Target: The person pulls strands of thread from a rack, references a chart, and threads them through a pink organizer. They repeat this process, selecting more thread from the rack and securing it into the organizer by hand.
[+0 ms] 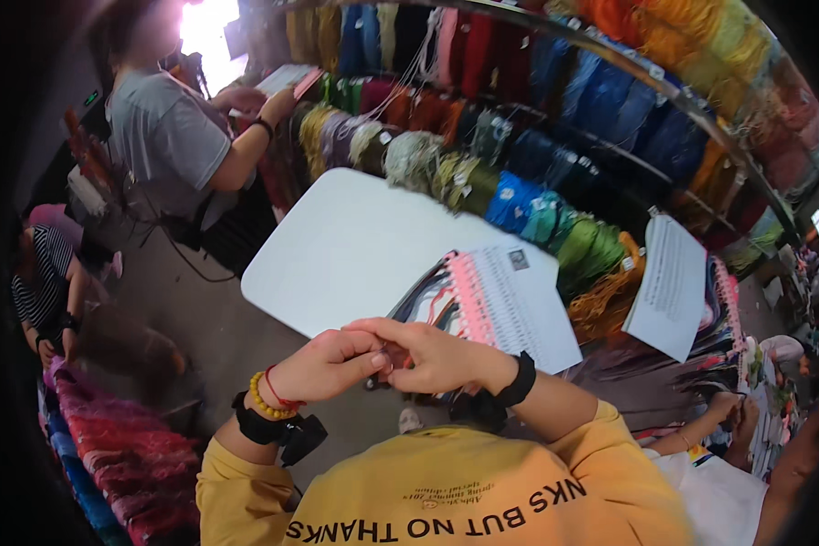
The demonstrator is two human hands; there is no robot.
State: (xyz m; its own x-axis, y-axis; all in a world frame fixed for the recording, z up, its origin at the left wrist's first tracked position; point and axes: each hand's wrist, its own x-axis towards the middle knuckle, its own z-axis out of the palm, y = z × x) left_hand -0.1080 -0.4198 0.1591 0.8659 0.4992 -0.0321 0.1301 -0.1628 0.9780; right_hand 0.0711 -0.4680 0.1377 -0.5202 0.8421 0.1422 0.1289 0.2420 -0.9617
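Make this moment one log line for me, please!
left hand: touching right hand | held item: can't tell | table: white, paper partly on it | beyond table: colourful yarn

From the wearer's head, the wide fisheye camera looks down and forward, close above the left hand (pixel 323 371) and right hand (pixel 439 358), facing across the white table (pixel 341 241) toward yarn (pixel 414 159) beyond the table.

Glare upper left, probably window (pixel 211 41); rim black, edges bent.
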